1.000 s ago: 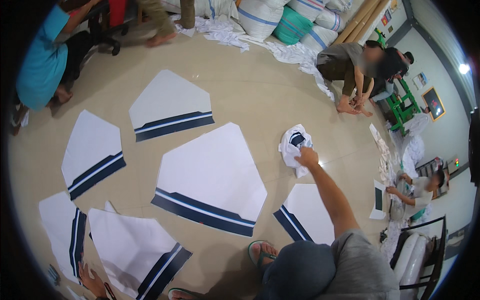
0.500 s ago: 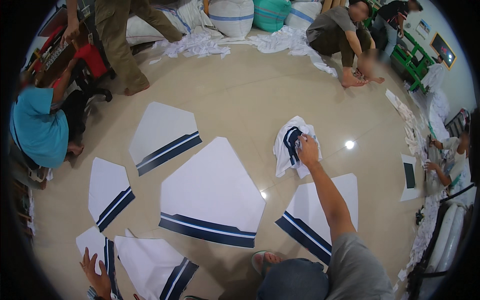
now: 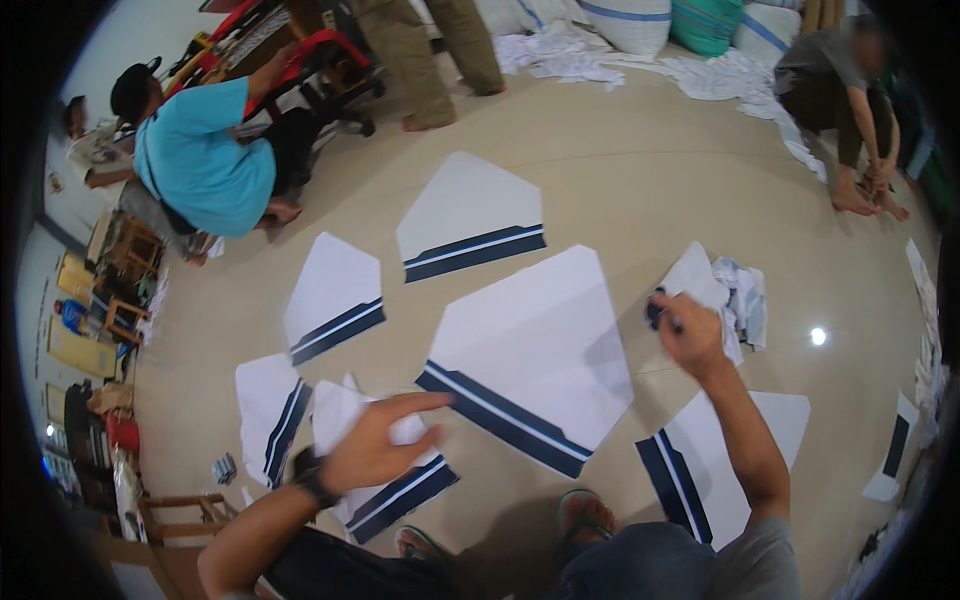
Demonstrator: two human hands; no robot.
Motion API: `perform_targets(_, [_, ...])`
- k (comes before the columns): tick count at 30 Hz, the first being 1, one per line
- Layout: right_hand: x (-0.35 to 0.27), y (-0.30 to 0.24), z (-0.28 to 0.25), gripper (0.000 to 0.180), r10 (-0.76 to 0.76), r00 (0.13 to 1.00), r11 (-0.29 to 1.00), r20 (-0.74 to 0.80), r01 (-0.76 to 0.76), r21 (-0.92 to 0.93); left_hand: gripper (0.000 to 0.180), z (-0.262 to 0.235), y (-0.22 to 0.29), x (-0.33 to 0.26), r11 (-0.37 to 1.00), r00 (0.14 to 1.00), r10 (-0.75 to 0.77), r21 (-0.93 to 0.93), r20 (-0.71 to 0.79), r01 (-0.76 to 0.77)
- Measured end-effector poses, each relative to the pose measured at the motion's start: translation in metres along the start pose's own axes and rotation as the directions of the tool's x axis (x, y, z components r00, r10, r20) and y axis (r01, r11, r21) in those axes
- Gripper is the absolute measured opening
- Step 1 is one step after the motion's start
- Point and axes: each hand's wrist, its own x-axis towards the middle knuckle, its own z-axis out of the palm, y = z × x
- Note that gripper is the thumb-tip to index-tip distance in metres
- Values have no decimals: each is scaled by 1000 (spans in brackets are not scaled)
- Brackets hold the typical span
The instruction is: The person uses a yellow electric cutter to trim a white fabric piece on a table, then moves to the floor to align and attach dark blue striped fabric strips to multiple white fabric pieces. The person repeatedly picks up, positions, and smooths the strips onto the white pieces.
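Observation:
White fabric panels with navy-and-white striped bands lie flat on the tiled floor; the largest panel (image 3: 540, 350) is in the middle. To its right is a crumpled white cloth (image 3: 740, 300) with a dark navy part. My right hand (image 3: 692, 338) is closed on that navy part at the cloth's left side. My left hand (image 3: 385, 445), a dark watch on its wrist, hangs with fingers stretched over a creased panel (image 3: 395, 495) and holds nothing. Close to my right forearm lies another striped panel (image 3: 770, 420).
More panels (image 3: 468, 205) lie beyond and to the left. A person in a turquoise shirt (image 3: 205, 150) squats at the far left, and another person (image 3: 840, 100) sits at the far right. Stuffed sacks (image 3: 630, 25) and scrap cloth (image 3: 560, 60) line the back.
The view has turned left. My left hand has moved from the lower left over the creased panel. My right hand has drawn the navy part of the crumpled cloth toward its left side.

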Motion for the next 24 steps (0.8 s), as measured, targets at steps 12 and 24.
perform_targets(12, [52,-155,-26,18,-120,715,835,689,-302,459,41,51,18,10,982,998,-20,-188,-52,10])
perform_targets(24, [54,-165,30,14,45,618,621,785,-633,462,49,-60,-30,-112,988,988,-146,47,-50,149])
